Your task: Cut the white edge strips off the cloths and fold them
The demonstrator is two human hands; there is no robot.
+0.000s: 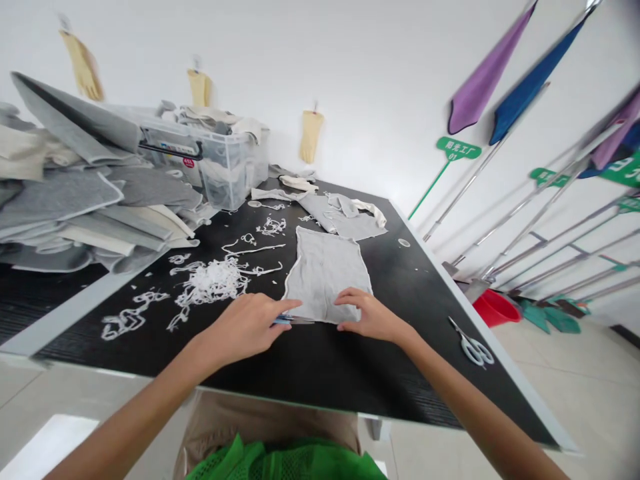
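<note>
A light grey cloth [329, 270] with a white edge lies flat on the black tabletop in front of me. At its near left corner my left hand [253, 323] is closed around small blue-handled scissors [283, 321], mostly covered by the fingers. Their blades point right along the cloth's near edge. My right hand [370, 315] rests on the near right corner, thumb and fingers apart with cloth between them. Left of the cloth is a heap of white thread trimmings [215, 280], with loose strands around it.
Grey and cream cloths are piled [75, 207] at the left, beside a clear plastic bin [227, 167] full of cloth. More cloths [345, 213] lie behind the grey one. White-handled scissors [473, 345] lie near the right edge. Mops, a red bucket [495, 308] and gloves line the wall.
</note>
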